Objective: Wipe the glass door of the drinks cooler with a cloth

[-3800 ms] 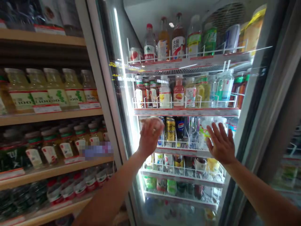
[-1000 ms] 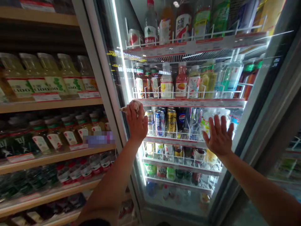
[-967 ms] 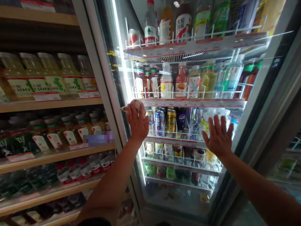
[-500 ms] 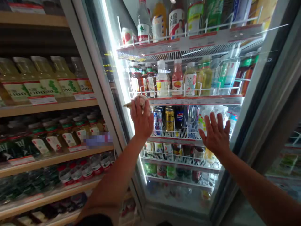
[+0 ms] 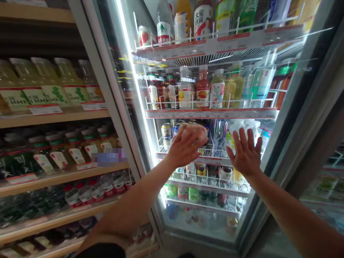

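My left hand presses a crumpled pale cloth against the glass door of a lit drinks fridge, at the height of the can shelf. Its fingers are curled over the cloth. My right hand lies flat on the same glass a little to the right, fingers spread and holding nothing. Behind the glass stand cans and bottles on white wire shelves.
Wooden shelves at the left carry rows of yellow juice bottles and jars. The fridge's grey frame runs between them and the door. A dark door post stands at the right.
My left hand has slid the cloth across the glass from the door's left edge toward the middle and slightly lower. My right hand has stayed flat on the glass.
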Tool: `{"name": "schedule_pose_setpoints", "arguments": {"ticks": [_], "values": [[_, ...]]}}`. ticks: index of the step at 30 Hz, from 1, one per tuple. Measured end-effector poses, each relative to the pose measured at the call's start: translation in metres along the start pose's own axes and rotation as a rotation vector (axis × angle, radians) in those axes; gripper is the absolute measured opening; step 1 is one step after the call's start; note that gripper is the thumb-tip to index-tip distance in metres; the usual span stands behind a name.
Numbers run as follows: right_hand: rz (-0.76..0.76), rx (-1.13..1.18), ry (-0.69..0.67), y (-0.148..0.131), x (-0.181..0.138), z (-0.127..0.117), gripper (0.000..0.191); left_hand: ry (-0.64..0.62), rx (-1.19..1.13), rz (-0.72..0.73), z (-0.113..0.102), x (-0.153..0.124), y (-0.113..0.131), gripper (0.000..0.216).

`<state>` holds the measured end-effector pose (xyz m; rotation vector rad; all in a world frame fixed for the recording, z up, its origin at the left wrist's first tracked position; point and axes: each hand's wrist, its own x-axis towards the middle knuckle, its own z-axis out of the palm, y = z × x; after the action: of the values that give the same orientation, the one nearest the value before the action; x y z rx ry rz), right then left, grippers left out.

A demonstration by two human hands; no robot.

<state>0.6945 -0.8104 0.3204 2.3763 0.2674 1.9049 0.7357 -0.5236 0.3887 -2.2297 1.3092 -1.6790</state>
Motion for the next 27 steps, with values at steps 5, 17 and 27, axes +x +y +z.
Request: {"name": "schedule_pose_setpoints", "arguments": {"ticks": [5,17,27], "values": [[0.003,0.015,-0.017,0.001,-0.002,0.000,0.076,0.064,0.080,-0.293,-0.004,-0.018,-0.009,0.058],[0.015,0.049,-0.050,0.001,-0.003,-0.001,0.076,0.038,0.092,-0.469,-0.007,-0.078,-0.015,0.057],[0.028,0.079,0.026,-0.005,0.001,-0.008,0.077,-0.020,0.043,-0.407,0.009,-0.114,0.007,0.071]]}}
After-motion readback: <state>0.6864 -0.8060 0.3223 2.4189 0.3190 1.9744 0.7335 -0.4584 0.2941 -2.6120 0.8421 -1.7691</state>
